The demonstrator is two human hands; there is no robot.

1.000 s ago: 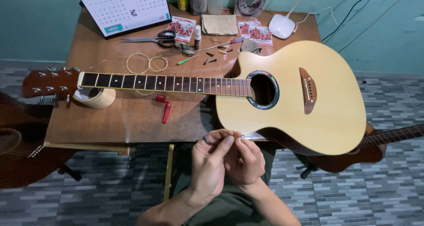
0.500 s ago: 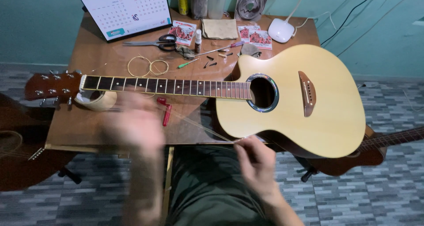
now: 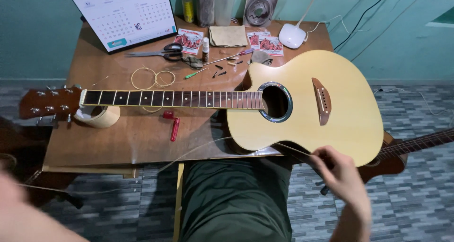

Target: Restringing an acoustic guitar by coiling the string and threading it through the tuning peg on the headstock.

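The person's two hands are spread wide apart in front of the lap, and a thin guitar string [image 3: 198,149] stretches between them, pulled taut so it uncoils straight instead of springing back into loops. The right hand [image 3: 343,178] sits just below the lower edge of the guitar body, fingers pinched closed on one end of the string. The left hand [image 3: 14,199] is at the bottom left corner, a blur half out of view; the string runs toward it, so it probably holds the other end, but I cannot tell whether it is closed or open.

Just beyond, an acoustic guitar [image 3: 326,105] lies face up across the wooden table [image 3: 127,142], its pale body overhanging the near right edge. Its neck rests on a roll of tape [image 3: 99,116], which props the headstock clear of the tabletop. The fretboard looks bare of strings. A red string winder [image 3: 172,123] lies just beside the neck, within easy reach.

Further back lie two coiled strings [image 3: 152,78], scissors [image 3: 163,52], a few loose bridge pins [image 3: 222,71], a folded cloth [image 3: 228,35] and small red string packets [image 3: 265,42]. At the far edge stand a desk calendar [image 3: 125,15], some bottles [image 3: 205,5] and a white lamp base [image 3: 292,35]. A second guitar [image 3: 416,147] pokes out under the first on the right.
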